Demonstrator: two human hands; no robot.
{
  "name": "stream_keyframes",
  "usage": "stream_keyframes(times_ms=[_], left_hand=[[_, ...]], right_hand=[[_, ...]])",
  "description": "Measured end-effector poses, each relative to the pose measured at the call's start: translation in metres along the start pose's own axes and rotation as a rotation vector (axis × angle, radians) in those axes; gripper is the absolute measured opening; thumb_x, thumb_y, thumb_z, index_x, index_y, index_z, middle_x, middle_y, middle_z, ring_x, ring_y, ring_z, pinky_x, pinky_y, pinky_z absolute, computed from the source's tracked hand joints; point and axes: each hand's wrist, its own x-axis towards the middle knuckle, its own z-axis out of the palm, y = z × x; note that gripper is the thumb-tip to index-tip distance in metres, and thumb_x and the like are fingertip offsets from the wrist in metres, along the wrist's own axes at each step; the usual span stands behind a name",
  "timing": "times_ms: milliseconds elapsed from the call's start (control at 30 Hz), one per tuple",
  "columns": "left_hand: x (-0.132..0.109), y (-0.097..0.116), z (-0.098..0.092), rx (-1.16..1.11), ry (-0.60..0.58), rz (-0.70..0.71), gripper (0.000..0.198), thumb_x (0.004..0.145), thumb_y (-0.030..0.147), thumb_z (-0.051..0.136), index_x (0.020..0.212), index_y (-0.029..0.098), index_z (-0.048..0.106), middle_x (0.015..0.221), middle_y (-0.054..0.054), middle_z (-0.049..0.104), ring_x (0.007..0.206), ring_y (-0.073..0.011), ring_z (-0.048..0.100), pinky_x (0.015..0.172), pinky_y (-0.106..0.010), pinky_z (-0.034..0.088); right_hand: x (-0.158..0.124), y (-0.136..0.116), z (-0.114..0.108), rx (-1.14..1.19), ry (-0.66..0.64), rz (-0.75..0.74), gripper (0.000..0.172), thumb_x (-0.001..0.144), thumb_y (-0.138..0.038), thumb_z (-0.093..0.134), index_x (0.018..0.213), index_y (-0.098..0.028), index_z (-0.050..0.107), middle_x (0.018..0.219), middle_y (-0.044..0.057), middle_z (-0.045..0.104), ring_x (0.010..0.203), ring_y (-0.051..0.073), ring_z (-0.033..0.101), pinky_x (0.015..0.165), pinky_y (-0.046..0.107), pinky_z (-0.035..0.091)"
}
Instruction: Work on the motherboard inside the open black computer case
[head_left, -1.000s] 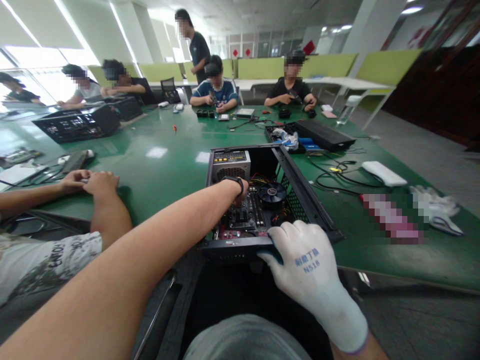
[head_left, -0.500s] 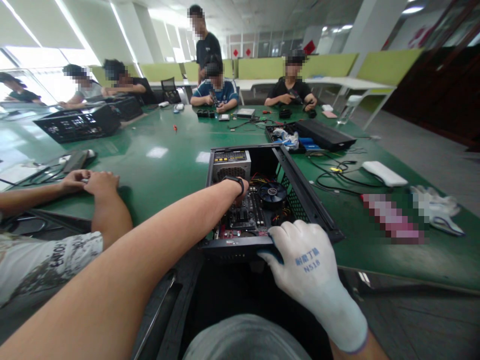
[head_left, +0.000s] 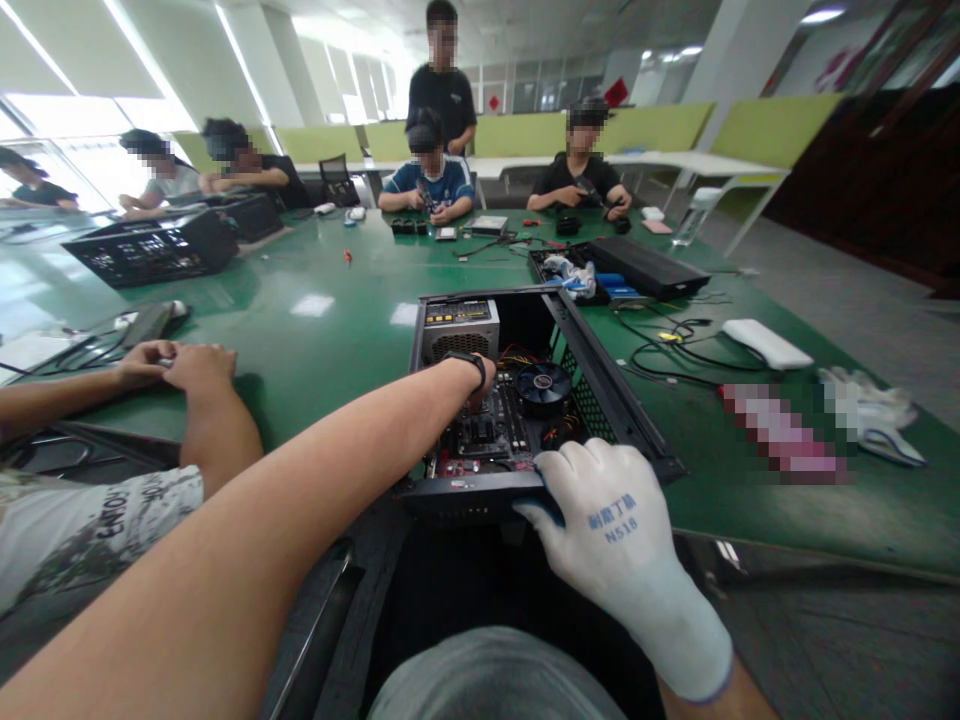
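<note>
An open black computer case (head_left: pixel 622 395) lies at the table's near edge. My bare left hand (head_left: pixel 484 385), with a dark band at the wrist, reaches down inside it over the motherboard (head_left: pixel 484 432). Its fingers are hidden, so what they touch does not show. In a white work glove, my right hand (head_left: pixel 600 500) grips the case's near edge, thumb outside and fingers curled over the rim. A silver power supply (head_left: pixel 459 330) sits in the far left corner of the case. Right of the motherboard is a black round fan (head_left: pixel 544 386).
To the right lie black cables (head_left: pixel 660 345), a white box-shaped item (head_left: pixel 766 344) and a spare glove (head_left: pixel 874 410). Another case (head_left: pixel 652 268) stands beyond. At left, a neighbour's hands (head_left: pixel 184 365) rest on the green table (head_left: pixel 337 370). Several people sit around it.
The standing person at the back has shifted right and turned more toward the table. My two hands and the computer case stay as they were; the view has moved only slightly.
</note>
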Motion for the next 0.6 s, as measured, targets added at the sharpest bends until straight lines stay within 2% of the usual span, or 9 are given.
stream_keyframes(times_ms=[100, 233, 600], left_hand=[[-0.0016, 0.0007, -0.0005, 0.005, 0.003, 0.005, 0.054, 0.052, 0.036, 0.087, 0.098, 0.011, 0.078, 0.095, -0.014, 0.076, 0.095, -0.0308, 0.070, 0.090, -0.033, 0.054], [-0.0038, 0.0007, -0.0008, 0.066, 0.002, 0.023, 0.053, 0.053, 0.033, 0.087, 0.101, 0.012, 0.078, 0.099, -0.013, 0.076, 0.096, -0.0286, 0.069, 0.092, -0.031, 0.052], [0.0042, -0.0010, 0.0038, 0.093, -0.007, 0.028, 0.056, 0.050, 0.033, 0.089, 0.102, 0.013, 0.078, 0.096, -0.011, 0.076, 0.096, -0.0269, 0.068, 0.092, -0.029, 0.051]], right_hand=[[-0.0004, 0.0003, 0.0006, -0.008, -0.007, -0.003, 0.026, 0.082, -0.046, 0.065, 0.092, -0.023, 0.061, 0.083, 0.005, 0.058, 0.080, 0.023, 0.043, 0.070, 0.035, 0.019], [-0.0004, 0.0002, 0.0010, -0.018, 0.005, -0.001, 0.025, 0.080, -0.045, 0.067, 0.089, -0.023, 0.061, 0.081, 0.005, 0.057, 0.079, 0.023, 0.043, 0.070, 0.035, 0.019], [0.0012, -0.0005, 0.0012, -0.031, 0.023, -0.005, 0.026, 0.079, -0.046, 0.068, 0.088, -0.023, 0.060, 0.079, 0.005, 0.057, 0.078, 0.023, 0.043, 0.069, 0.035, 0.018]])
